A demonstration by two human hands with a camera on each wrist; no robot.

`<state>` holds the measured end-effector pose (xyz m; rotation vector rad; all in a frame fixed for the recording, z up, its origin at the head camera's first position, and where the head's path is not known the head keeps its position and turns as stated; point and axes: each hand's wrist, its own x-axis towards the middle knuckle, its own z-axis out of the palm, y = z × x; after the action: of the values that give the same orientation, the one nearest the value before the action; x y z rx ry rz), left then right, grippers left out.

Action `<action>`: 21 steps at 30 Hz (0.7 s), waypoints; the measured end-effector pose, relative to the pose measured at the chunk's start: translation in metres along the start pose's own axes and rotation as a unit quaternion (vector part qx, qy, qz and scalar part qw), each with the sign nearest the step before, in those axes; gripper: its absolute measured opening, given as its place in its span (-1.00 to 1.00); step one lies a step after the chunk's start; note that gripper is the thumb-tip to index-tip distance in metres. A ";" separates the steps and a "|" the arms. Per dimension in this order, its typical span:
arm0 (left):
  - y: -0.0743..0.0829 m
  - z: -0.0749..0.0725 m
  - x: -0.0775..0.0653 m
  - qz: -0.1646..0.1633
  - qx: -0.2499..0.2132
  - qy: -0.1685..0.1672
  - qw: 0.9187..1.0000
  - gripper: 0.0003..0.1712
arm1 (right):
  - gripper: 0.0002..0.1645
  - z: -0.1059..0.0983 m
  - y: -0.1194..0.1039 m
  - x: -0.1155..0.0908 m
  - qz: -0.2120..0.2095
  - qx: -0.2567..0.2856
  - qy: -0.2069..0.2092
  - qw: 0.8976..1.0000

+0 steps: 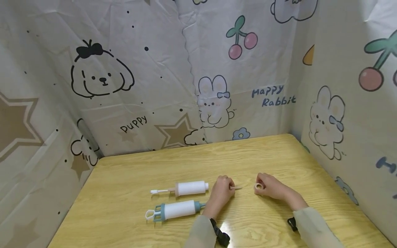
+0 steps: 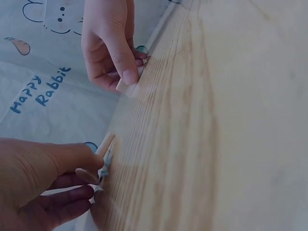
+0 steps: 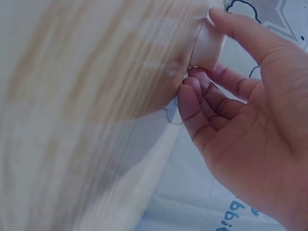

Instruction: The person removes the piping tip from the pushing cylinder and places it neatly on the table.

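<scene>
My left hand pinches a thin beige rod, which points right, just above or on the table. In the left wrist view a small flat disc shows at the fingers' end of the rod. My right hand holds a short beige ring between thumb and fingers, close to the table surface. A gap separates the two hands. Left of my left hand lies a white cylinder with a beige collar and a thin white-tipped stem. Nearer me is another white cylinder with teal ends and a white loop handle.
Both cylinders lie on their sides on the wood-grain table. Cloth printed with cartoon animals rises behind the table and along its sides. Dark straps circle the wrists by the sleeves.
</scene>
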<state>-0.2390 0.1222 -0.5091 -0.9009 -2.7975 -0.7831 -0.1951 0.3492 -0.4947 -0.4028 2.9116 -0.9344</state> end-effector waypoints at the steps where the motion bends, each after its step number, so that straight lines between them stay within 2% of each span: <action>1: -0.001 0.000 0.000 -0.001 0.001 -0.001 1.000 -0.94 | -0.67 0.000 -0.001 0.000 0.004 0.003 0.002 1.000; 3: -0.003 -0.002 -0.001 -0.002 0.000 -0.003 1.000 -0.94 | -0.61 -0.001 -0.001 0.000 0.005 0.007 0.017 1.000; 7: -0.004 -0.006 -0.003 0.004 -0.027 0.005 1.000 -0.79 | -0.54 -0.005 -0.004 -0.001 0.014 -0.002 0.066 0.998; 9: -0.004 -0.010 -0.006 0.008 -0.042 0.017 0.999 -0.73 | -0.54 -0.006 -0.006 -0.002 0.020 -0.012 0.086 0.996; 13: -0.005 -0.019 -0.013 0.025 -0.064 0.044 0.997 -0.69 | -0.60 -0.004 -0.016 -0.002 0.031 -0.014 0.100 0.994; 17: -0.007 -0.038 -0.024 0.046 -0.075 0.052 0.995 -0.68 | -0.65 0.003 -0.030 0.001 0.015 -0.008 0.111 0.994; 21: -0.018 -0.067 -0.042 0.058 -0.080 0.062 0.993 -0.64 | -0.72 0.015 -0.050 0.009 -0.022 0.002 0.112 0.993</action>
<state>-0.2192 0.0545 -0.4699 -0.9923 -2.5795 -1.0196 -0.1906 0.2996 -0.4779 -0.3867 3.1111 -1.0570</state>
